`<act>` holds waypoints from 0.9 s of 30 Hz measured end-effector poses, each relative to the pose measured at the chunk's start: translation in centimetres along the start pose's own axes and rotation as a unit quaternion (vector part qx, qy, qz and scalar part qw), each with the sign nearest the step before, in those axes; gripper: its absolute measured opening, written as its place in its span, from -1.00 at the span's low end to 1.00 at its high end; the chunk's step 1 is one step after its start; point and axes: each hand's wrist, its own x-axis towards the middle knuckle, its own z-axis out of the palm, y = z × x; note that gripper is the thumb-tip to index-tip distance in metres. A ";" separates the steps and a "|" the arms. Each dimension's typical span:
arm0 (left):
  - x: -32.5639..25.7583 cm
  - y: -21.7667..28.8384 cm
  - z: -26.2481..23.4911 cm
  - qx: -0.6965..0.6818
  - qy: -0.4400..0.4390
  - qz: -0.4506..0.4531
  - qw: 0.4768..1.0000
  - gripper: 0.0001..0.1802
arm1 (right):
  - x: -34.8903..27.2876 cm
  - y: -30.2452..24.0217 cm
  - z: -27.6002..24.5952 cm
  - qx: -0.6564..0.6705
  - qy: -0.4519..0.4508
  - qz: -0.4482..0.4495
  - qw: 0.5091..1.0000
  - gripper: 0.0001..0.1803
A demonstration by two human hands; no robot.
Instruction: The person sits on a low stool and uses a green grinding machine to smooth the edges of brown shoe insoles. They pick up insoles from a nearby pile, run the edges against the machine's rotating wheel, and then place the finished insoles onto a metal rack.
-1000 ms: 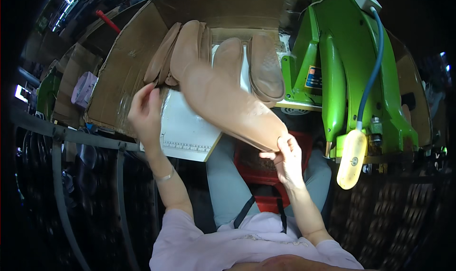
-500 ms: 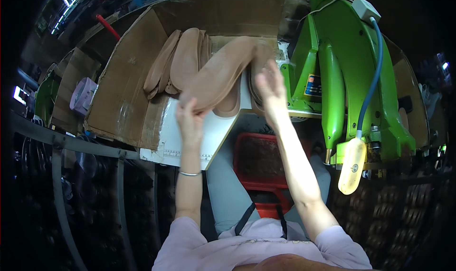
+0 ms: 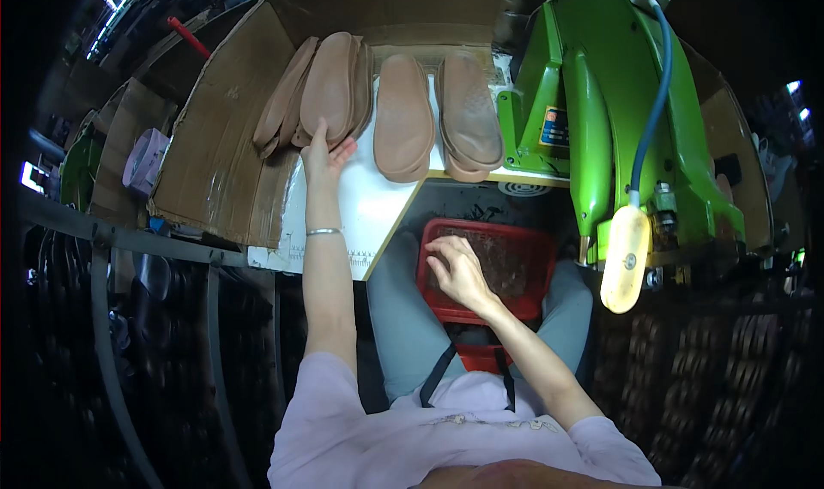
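My left hand [image 3: 326, 156] is at the near end of a tan shoe sole [image 3: 328, 86] on a leaning stack. Its thumb touches the sole, and its fingers are apart from the thumb, to the right. Two more piles stand on the white table: a tan sole [image 3: 403, 116] lies uppermost on the middle one, and a darker, scuffed sole [image 3: 469, 111] tops the right one. Lower down, my right hand [image 3: 461, 272] hovers over a red plastic basket [image 3: 489, 226], empty, with loosely bent fingers and the thumb apart.
A cardboard partition [image 3: 215, 120] walls the left and back of the white table [image 3: 330, 232]. On the right stands a green machine [image 3: 614, 111] with a yellow lamp [image 3: 627, 262] on a blue flexible neck. A grey metal rail [image 3: 163, 262] runs along the left.
The sole that both hands were handling lies on the middle pile. My left hand has moved to the left stack, while my right hand has come down toward me, over the basket.
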 end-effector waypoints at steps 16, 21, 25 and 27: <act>-33.5 -5.9 -17.6 0.128 -0.254 -0.047 0.958 -0.50 | -9.0 -1.6 -5.2 0.672 -0.107 0.254 0.688 -0.19; -34.6 -14.3 -16.9 0.299 -0.395 -0.198 0.846 -0.28 | -11.9 -1.6 -8.2 0.468 -0.027 0.238 0.851 -0.31; -32.5 -14.7 -6.1 0.146 -0.434 0.003 0.889 -0.20 | -16.1 1.6 -12.2 0.214 -0.065 0.195 0.955 -0.34; -32.2 -14.6 -2.8 0.174 -0.428 -0.020 0.887 -0.56 | -16.8 0.7 -14.5 0.181 -0.062 0.222 0.956 -0.31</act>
